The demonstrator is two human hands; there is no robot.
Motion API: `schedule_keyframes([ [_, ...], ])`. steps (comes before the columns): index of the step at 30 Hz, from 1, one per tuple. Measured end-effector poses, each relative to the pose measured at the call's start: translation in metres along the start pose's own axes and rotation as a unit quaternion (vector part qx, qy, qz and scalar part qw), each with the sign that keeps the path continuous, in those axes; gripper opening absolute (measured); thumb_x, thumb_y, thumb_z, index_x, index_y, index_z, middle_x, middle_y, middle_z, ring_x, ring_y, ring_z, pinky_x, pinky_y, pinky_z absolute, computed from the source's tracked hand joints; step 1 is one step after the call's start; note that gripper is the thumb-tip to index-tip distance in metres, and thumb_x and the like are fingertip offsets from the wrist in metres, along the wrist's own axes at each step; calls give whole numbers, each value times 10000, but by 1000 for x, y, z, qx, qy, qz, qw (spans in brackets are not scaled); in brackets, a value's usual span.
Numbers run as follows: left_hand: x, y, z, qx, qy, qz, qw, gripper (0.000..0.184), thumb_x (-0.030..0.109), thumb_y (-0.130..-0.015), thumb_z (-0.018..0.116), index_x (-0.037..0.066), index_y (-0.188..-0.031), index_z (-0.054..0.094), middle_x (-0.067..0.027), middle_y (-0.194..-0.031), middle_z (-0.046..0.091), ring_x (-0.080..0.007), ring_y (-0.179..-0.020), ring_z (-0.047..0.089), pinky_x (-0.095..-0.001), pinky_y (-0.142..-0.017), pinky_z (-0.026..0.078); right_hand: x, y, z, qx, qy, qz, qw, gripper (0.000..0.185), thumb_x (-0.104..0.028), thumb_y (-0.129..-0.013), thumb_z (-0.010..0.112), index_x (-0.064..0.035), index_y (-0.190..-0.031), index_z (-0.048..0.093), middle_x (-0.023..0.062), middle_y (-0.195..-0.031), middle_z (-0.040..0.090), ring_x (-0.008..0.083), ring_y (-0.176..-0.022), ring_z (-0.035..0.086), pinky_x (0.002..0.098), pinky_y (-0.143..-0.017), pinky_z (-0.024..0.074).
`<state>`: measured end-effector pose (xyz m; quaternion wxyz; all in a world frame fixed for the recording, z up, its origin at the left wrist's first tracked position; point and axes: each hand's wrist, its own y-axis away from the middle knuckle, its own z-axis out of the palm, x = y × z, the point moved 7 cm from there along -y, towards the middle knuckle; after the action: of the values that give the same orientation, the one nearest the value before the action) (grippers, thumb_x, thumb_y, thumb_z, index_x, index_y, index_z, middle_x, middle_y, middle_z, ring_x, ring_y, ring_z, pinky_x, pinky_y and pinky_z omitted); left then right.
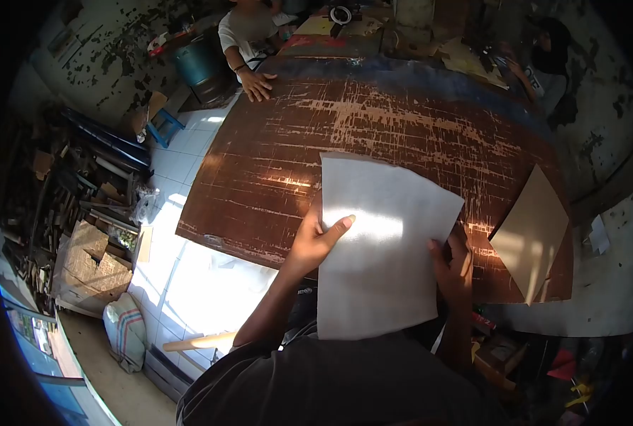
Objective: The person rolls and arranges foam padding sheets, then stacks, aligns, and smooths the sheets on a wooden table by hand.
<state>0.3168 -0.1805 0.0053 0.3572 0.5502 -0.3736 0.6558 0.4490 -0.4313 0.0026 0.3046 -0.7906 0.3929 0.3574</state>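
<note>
A pale grey-white rectangular sheet [380, 263] is held up in front of my body, over the near edge of the worn brown table [260, 184]. My left hand [315, 238] grips its left edge, thumb lying on the face and fingers behind. On the right edge, my right hand [455, 259] holds it the same way, with the thumb in front. A bright patch of light falls across the sheet's middle. Whatever lies directly behind the sheet is hidden.
A tan cardboard piece [533, 238] lies at the table's right side. Across the table, a person's hand [257, 86] rests on the far left corner; another person [543, 64] is at the far right. A blue stool [164, 128] and a cardboard box [93, 263] stand on the left.
</note>
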Motion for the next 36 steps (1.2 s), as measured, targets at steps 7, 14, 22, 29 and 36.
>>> schedule_keyframes([
  [7,11,20,4,-110,-10,18,994,497,150,-1024,646,-24,-1454,470,-98,-1308,619,-168,-1218,561,-338,-1053,442,-6,-1,-10,10,-299,-2,954,707,-311,-911,760,60,-1436,466,176,-1266,636,255,-1191,600,400,-1047,457],
  [14,10,9,0,-109,-120,-63,985,398,217,-997,700,6,-1321,604,-104,-1169,700,-176,-1110,645,-330,-969,504,-34,-23,-31,-62,-435,-19,898,833,-182,-900,750,21,-1560,285,188,-1369,589,272,-1303,549,402,-1118,405],
  [22,21,10,6,-69,-104,75,989,433,168,-990,700,-49,-1334,551,-149,-1165,701,-211,-1090,663,-353,-964,517,-50,-28,-40,99,-267,-209,936,724,-20,-977,587,-1,-1588,200,267,-1422,529,294,-1341,518,418,-1131,377],
  [29,-18,-8,-4,45,-390,-23,919,700,297,-956,737,-5,-1499,414,-276,-1277,619,-383,-1220,598,-454,-1042,472,12,-55,-3,51,-154,-32,986,701,-44,-993,598,-66,-1599,247,225,-1312,613,253,-1188,630,351,-1025,476],
  [36,22,15,49,-161,-436,163,870,667,184,-927,741,96,-1522,452,-146,-1540,472,-343,-1434,439,-469,-1194,356,0,-44,-6,158,33,-174,971,622,76,-959,555,-58,-1541,380,278,-1459,504,406,-1293,566,449,-1024,505],
])
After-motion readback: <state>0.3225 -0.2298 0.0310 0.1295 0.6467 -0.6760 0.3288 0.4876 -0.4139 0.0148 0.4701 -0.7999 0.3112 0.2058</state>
